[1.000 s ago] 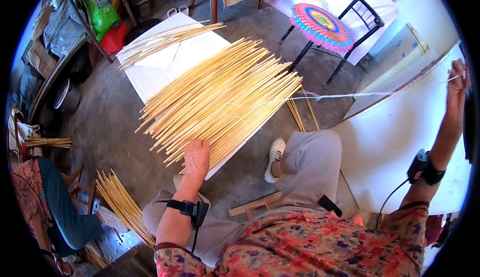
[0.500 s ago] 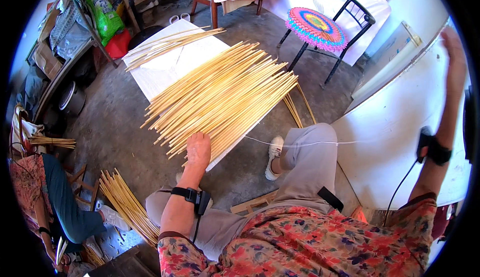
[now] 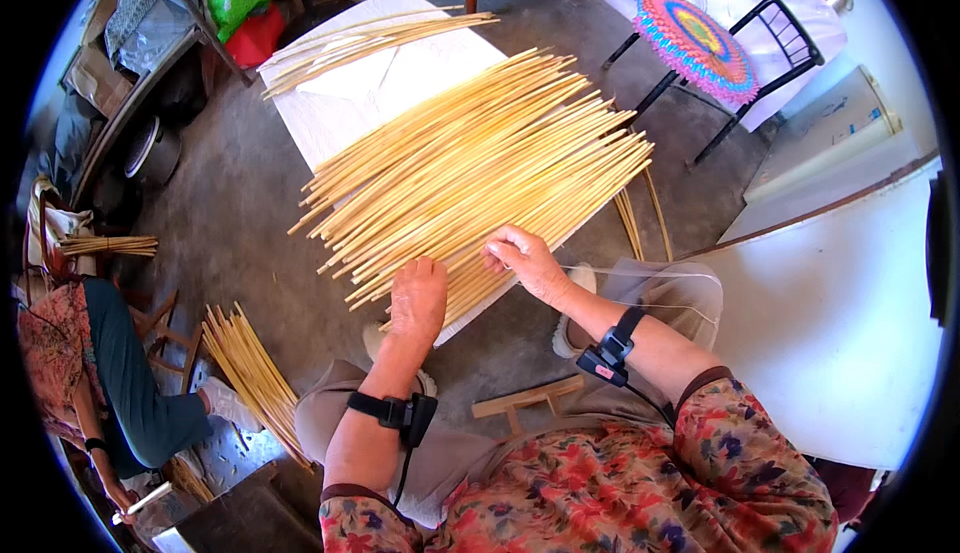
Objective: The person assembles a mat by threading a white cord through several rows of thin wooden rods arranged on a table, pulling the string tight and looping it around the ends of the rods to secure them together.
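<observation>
A wide row of pale yellow stalks (image 3: 470, 173), laid side by side, slants across a white board (image 3: 440, 73). My left hand (image 3: 418, 298) is closed at the near left part of the row, its fingers curled down on the nearest stalks; the fingertips are hidden. To its right, my right hand (image 3: 522, 261) pinches thumb against fingers above the near stalks. A thin white string (image 3: 640, 271) runs from the right hand, back under the wrist and over my right knee in a loop.
Loose stalks (image 3: 350, 48) lie on the board's far end. A stalk bundle (image 3: 245, 373) leans beside my left leg. Another person (image 3: 130, 373) sits at the left. A black chair (image 3: 770, 23) with a colourful round cover (image 3: 697, 45) stands far right; a white panel (image 3: 830, 323) is nearer right.
My right hand has swung in from the far right, where it was raised, down to the near stalks. The string, earlier stretched rightward, now hangs slack. My left hand stays on the stalks.
</observation>
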Demonstrator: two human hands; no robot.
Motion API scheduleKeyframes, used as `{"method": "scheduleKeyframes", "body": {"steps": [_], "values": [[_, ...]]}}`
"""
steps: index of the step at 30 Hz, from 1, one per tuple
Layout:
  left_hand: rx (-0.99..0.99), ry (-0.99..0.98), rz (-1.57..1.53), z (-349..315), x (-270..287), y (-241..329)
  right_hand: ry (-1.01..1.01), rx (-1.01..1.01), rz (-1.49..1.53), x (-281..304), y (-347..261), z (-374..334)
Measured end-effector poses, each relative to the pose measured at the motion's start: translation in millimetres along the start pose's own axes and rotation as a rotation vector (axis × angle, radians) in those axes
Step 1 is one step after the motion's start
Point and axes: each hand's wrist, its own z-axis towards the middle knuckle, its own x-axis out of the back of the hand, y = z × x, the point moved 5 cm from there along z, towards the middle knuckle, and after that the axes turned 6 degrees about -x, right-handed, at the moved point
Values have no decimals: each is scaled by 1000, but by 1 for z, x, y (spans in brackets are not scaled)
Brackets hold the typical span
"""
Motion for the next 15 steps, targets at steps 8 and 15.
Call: {"method": "scheduleKeyframes", "body": {"steps": [8, 15], "values": [[57, -21, -55, -5, -1, -6, 80, 362, -461, -6, 12, -10], [24, -36, -78, -6, 5, 0, 90, 370, -461, -5, 12, -9]]}}
